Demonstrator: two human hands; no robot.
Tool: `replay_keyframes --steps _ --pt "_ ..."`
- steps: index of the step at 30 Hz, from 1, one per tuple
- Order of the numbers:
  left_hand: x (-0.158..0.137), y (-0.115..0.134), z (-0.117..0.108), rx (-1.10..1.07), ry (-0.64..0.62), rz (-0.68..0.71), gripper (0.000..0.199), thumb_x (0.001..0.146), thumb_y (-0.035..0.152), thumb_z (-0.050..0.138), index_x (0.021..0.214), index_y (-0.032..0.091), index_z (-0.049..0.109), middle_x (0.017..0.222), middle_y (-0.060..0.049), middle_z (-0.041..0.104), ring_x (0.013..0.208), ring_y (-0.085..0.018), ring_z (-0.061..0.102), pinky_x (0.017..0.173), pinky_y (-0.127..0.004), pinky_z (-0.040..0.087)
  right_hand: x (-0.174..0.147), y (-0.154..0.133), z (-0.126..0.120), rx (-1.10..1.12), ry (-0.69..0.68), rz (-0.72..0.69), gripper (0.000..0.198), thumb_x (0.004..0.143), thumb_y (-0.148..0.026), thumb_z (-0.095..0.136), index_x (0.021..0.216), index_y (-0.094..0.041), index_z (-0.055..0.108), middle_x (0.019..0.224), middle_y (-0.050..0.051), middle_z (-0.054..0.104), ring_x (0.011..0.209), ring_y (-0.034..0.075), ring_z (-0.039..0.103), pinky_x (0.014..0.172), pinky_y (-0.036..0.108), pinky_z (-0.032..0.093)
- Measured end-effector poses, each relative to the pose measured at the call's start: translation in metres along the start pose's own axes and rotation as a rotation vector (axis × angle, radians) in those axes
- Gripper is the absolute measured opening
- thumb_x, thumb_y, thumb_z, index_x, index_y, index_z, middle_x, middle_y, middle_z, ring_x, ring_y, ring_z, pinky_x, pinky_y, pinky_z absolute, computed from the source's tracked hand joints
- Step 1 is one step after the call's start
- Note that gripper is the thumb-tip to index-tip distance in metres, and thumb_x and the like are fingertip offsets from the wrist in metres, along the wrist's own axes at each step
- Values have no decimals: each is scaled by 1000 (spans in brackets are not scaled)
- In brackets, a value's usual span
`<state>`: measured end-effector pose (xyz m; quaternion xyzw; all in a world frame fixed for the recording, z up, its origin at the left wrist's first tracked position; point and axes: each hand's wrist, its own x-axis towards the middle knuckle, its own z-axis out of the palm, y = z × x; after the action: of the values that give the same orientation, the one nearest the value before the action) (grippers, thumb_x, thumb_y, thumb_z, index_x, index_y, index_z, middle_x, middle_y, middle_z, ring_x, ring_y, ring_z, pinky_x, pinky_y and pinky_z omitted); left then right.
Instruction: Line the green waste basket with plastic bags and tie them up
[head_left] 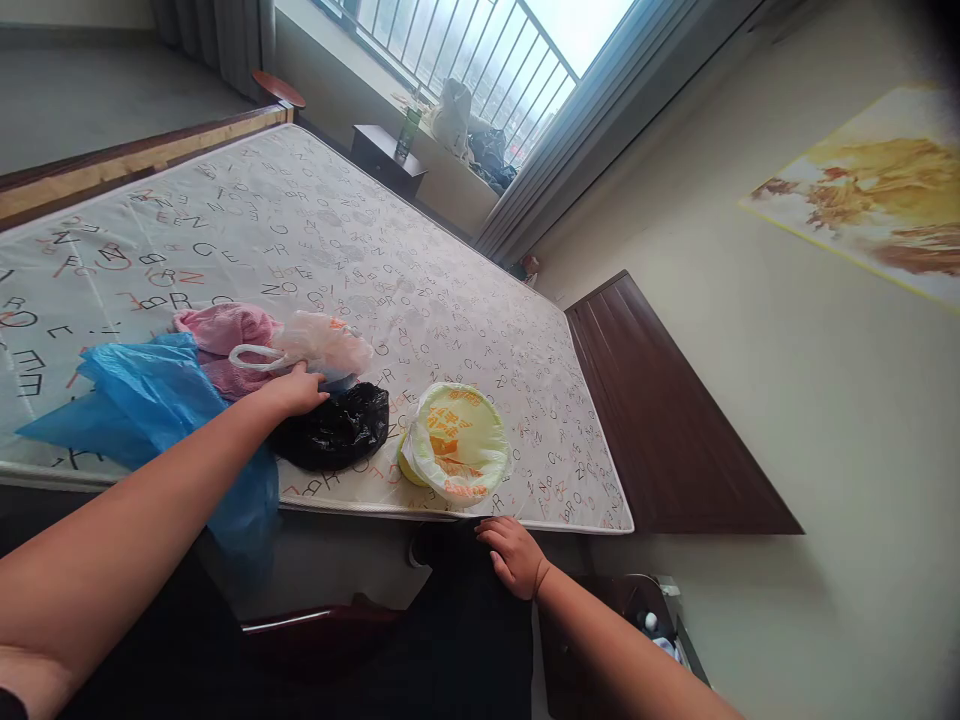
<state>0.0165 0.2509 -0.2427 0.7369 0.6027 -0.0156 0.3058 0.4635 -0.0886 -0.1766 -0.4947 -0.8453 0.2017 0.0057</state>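
My left hand reaches across the mattress and touches the bags, where a crumpled white plastic bag with a loop handle meets a shiny black plastic bag. Its visible fingers are a little apart, and their tips are partly lost against the plastic. A pink cloth lies behind, and a blue plastic bag spreads to the left, draping over the mattress edge beneath my forearm. Open and loosely spread, my right hand rests on my dark-clothed knee. Just beyond it stands a yellow-green bin lined with a printed white bag.
The letter-print mattress stretches toward the window, with a dark headboard at right. A small bedside table holds a green bottle. Bags sit on the windowsill. A dark chair or stool edge shows below.
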Motion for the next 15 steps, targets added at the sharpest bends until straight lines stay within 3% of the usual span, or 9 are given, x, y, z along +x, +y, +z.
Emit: replay_keyframes --steps 4,7,9,12,15 --pt "6 2 11 6 15 14 44 98 27 59 124 -8 64 129 -25 63 128 -36 54 113 -41 38 1 0 0 2 12 -1 34 87 -28 44 114 -19 63 121 13 70 111 29 62 98 49 48" --pt "9 2 11 -3 40 8 44 99 26 56 124 -10 63 131 -25 61 128 -36 53 115 -42 36 1 2 2 10 27 -8 33 85 -27 45 112 -20 63 120 12 71 109 29 62 97 49 49" --pt "7 3 11 -42 129 -9 47 99 27 54 132 -7 58 143 -26 52 132 -37 51 116 -45 35 0 2 4 7 45 -3 33 85 -26 46 112 -19 63 120 12 71 109 29 63 96 50 49" --pt "-3 11 23 -93 295 -65 65 99 38 54 152 2 43 164 -29 22 145 -45 36 119 -51 31 -3 2 4 0 70 2 33 85 -26 46 111 -19 64 119 12 71 109 29 63 95 49 49" --pt "-26 28 52 -73 304 -136 89 95 58 54 164 10 24 170 -27 -4 153 -51 18 119 -59 27 -4 3 4 -5 76 -1 32 84 -25 46 111 -19 64 118 12 71 107 28 63 95 48 49"
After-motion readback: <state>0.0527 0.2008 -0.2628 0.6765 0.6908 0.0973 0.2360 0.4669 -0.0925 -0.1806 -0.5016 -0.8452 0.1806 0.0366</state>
